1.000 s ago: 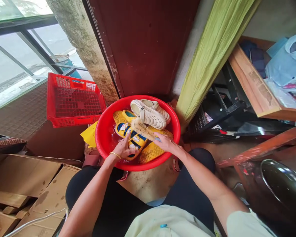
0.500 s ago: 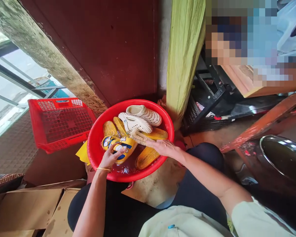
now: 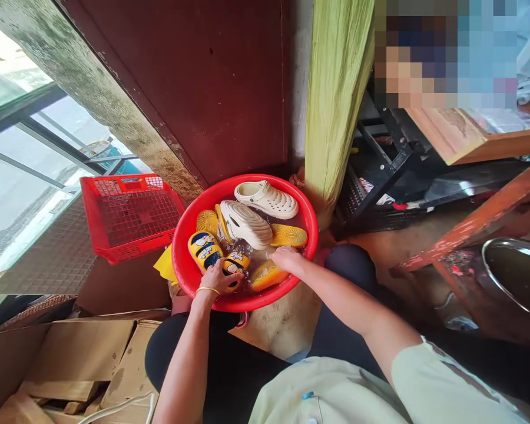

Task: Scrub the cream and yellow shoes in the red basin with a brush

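Note:
A red basin (image 3: 311,235) holds water and several shoes. My left hand (image 3: 217,278) grips a yellow and navy slipper (image 3: 235,265) at the basin's near left part. Another yellow and navy slipper (image 3: 204,248) lies just left of it. My right hand (image 3: 287,259) is closed at the water near the right side; whatever it holds is hidden. Below that hand a yellow sole (image 3: 267,275) shows in the water. Two cream clogs (image 3: 269,199) rest toward the back, one sole up. More yellow slippers (image 3: 207,222) lie at the left and right.
A red crate (image 3: 132,215) stands left of the basin, with cardboard (image 3: 88,353) nearer on the left. A green-wrapped post (image 3: 335,100) rises behind. At right are a wooden frame (image 3: 477,218) and a metal bowl (image 3: 490,277); a blurred-out area covers the upper right.
My right hand has dipped to the water, and the brush it held no longer shows. The slipper under my left hand has moved toward the basin's middle. The clogs have shifted and turned.

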`<state>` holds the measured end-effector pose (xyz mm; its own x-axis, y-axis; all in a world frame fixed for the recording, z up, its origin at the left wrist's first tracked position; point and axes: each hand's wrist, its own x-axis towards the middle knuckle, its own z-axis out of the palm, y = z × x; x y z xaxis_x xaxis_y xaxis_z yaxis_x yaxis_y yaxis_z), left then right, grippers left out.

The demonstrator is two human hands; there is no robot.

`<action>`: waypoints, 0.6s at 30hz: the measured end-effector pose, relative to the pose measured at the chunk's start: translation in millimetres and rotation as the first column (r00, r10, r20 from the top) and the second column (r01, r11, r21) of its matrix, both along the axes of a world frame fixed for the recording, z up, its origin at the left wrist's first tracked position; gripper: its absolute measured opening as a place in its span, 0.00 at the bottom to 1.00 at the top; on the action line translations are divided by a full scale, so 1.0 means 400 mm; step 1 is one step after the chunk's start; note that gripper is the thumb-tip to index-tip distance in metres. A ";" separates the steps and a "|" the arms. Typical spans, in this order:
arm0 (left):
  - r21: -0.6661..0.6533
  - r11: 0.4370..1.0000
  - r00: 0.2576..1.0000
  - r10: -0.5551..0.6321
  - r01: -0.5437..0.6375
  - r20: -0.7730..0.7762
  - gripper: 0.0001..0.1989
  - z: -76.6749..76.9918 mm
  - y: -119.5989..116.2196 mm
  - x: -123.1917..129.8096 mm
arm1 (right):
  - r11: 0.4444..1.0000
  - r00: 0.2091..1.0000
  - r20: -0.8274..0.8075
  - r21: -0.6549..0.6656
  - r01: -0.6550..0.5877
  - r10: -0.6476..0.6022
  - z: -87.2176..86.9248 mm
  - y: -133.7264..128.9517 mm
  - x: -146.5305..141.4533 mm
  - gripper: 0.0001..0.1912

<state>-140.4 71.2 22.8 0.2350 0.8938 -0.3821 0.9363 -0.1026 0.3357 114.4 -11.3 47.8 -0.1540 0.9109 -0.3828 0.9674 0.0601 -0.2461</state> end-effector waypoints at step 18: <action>-0.689 0.650 -0.023 0.722 -0.322 0.692 0.23 0.084 0.017 -0.023 | 0.962 0.796 -0.604 0.193 0.191 -0.037 -0.013 -0.071 0.011 0.32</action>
<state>-149.8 77.8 56.4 0.0679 0.8416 -0.5359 -0.3065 0.5287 0.7915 118.7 -39.9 42.7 -0.1679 0.9854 -0.0268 0.6405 0.0883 -0.7628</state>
